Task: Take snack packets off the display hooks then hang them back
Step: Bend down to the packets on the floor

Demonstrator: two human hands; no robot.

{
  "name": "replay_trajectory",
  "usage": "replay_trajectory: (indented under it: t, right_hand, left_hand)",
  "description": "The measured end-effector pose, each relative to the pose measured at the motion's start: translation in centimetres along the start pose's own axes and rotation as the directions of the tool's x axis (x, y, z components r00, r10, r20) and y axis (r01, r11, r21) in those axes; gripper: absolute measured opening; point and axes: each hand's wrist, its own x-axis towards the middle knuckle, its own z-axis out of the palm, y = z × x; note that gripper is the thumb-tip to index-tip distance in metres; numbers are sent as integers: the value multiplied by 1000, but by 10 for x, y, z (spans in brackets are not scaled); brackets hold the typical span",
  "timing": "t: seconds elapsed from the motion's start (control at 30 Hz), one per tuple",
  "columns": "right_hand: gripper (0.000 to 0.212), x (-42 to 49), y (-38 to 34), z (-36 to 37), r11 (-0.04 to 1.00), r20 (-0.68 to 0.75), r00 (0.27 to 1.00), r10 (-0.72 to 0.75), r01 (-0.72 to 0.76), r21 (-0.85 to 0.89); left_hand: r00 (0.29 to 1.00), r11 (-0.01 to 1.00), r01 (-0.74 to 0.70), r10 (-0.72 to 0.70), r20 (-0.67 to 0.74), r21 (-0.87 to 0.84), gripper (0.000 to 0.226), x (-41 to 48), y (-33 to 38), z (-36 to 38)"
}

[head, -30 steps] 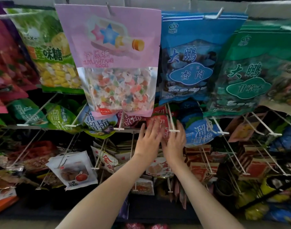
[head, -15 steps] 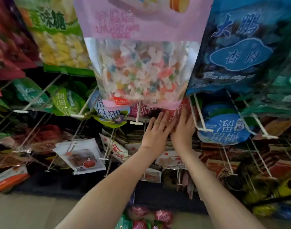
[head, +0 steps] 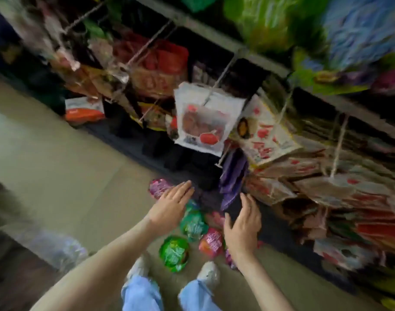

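Observation:
The view is blurred and tilted down at the floor. Several small snack packets lie there: a green one point(head: 174, 252), a second green one point(head: 193, 223), a pink one point(head: 211, 241) and another pink one point(head: 158, 187). My left hand point(head: 169, 206) hovers above them, fingers spread, holding nothing. My right hand point(head: 243, 227) is also open and empty, just right of the packets. A white packet with a red fruit picture point(head: 204, 118) hangs on a wire hook point(head: 219, 79) above the hands.
The display rack point(head: 248, 55) runs diagonally across the top right, crowded with hanging red and white packets point(head: 266, 133). A purple packet point(head: 233, 178) hangs low near my right hand. Beige floor point(head: 57, 158) lies to the left. My shoes point(head: 208, 273) stand just below the fallen packets.
My head has swung down from the hooks to the floor. Both hands have dropped away from the red packet on the hook and now hover empty over the packets on the floor.

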Motion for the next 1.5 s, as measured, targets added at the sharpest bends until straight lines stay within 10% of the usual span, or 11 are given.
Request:
replay_trajectory:
  t: [0.23, 0.43, 0.67, 0.8, 0.93, 1.1, 1.27, 1.37, 1.5]
  right_hand:
    - [84, -74, 16, 218, 994, 318, 947, -37, 69, -89]
    - [85, -147, 97, 413, 965, 704, 667, 246, -96, -246]
    - [107, -195, 153, 536, 900, 813, 493, 311, 122, -418]
    - [88, -197, 164, 560, 917, 814, 435, 384, -77, -391]
    - [12, -181, 143, 552, 934, 862, 400, 311, -298, -198]
    - [14, -140, 76, 477, 838, 853, 475, 214, -539, 90]
    - [20, -76, -16, 338, 752, 821, 550, 153, -604, 264]
    - [16, -44, -73, 236, 774, 752, 646, 133, -541, 329]
    - [17, -17, -154, 107, 851, 656, 753, 48, -374, 368]
  left_hand:
    - [970, 967, 234, -225, 94, -101, 63, -94, -123, 185]
    - [974, 975, 190, -172, 145, -117, 60, -137, -160, 384]
    - [964, 976, 136, -91, 251, -171, 54, -161, -155, 541]
    - [953, 970, 172, -120, 277, -173, 56, -160, -149, 561]
    - [940, 939, 258, -190, 284, -226, 54, -153, -146, 541]
    - [853, 752, 501, -344, 392, -429, 73, -140, -154, 452]
    - [733, 274, 654, -459, 502, -705, 54, -110, -167, 275]
    - [771, 260, 605, -428, 472, -753, 14, -104, -163, 149]
    - [804, 313, 555, -438, 401, -771, 15, -105, -149, -11]
